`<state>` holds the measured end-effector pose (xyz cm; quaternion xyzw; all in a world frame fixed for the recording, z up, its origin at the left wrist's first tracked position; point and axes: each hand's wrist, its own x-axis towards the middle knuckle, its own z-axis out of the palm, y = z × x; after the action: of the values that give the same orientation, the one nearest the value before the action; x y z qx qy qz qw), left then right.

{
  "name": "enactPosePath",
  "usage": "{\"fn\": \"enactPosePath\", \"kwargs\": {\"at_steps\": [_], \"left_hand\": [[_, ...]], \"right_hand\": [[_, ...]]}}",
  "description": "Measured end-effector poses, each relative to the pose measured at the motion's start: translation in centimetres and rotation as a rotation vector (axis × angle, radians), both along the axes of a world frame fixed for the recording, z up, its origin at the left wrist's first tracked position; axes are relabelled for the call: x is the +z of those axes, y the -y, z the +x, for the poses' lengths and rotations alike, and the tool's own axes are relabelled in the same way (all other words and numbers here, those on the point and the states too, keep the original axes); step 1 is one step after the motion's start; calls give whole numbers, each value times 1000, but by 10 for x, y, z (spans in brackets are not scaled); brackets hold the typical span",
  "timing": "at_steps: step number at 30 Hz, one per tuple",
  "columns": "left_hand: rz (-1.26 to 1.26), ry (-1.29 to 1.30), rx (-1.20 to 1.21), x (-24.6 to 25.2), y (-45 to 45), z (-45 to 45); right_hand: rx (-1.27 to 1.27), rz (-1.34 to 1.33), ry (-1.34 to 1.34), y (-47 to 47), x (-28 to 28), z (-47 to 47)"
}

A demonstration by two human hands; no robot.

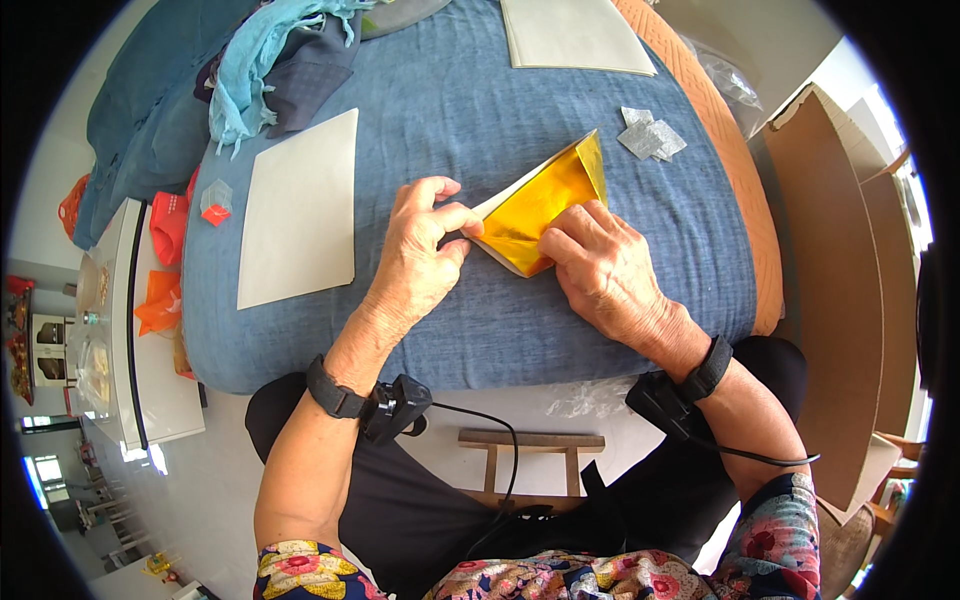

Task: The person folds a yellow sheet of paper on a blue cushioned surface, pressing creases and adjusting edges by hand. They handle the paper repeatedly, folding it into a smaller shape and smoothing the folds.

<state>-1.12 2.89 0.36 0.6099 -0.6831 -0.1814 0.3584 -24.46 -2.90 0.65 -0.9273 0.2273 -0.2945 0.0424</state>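
A sheet of gold foil paper [536, 196] with a pale underside lies partly folded on the blue cloth [450, 330]. My left hand [424, 247] pinches its left corner between thumb and forefinger, the other fingers raised. With fingers curled, my right hand [600, 262] grips the lower right part of the sheet and hides that edge. The far right corner of the foil points up and away from me. Several small silver foil squares [651, 136] lie beyond my right hand. To the left of my left hand rests a stack of off-white paper [300, 210].
More off-white paper [577, 34] lies at the far edge. A turquoise fringed scarf [251, 71] and dark cloth [315, 71] are heaped far left. Near the left edge sits a small clear box [217, 201] with red inside. Large cardboard [825, 300] stands at the right.
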Motion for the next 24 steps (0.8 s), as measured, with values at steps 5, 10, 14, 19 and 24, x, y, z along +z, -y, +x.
{"fn": "enactPosePath", "kwargs": {"at_steps": [5, 10, 14, 19, 24], "left_hand": [[-28, 55, 17, -6, 1, 1], [-12, 48, 58, -10, 2, -2], [-40, 26, 108, -17, 5, -6], [-52, 10, 128, -23, 7, -8], [-27, 0, 137, -23, 8, -8]], "right_hand": [[-45, 95, 1, 1, 0, -1], [-130, 180, -10, -2, 1, -2], [-179, 211, 15, -2, -1, -1], [-215, 226, 13, -2, -2, 2], [-246, 239, 3, -1, -2, 4]]}}
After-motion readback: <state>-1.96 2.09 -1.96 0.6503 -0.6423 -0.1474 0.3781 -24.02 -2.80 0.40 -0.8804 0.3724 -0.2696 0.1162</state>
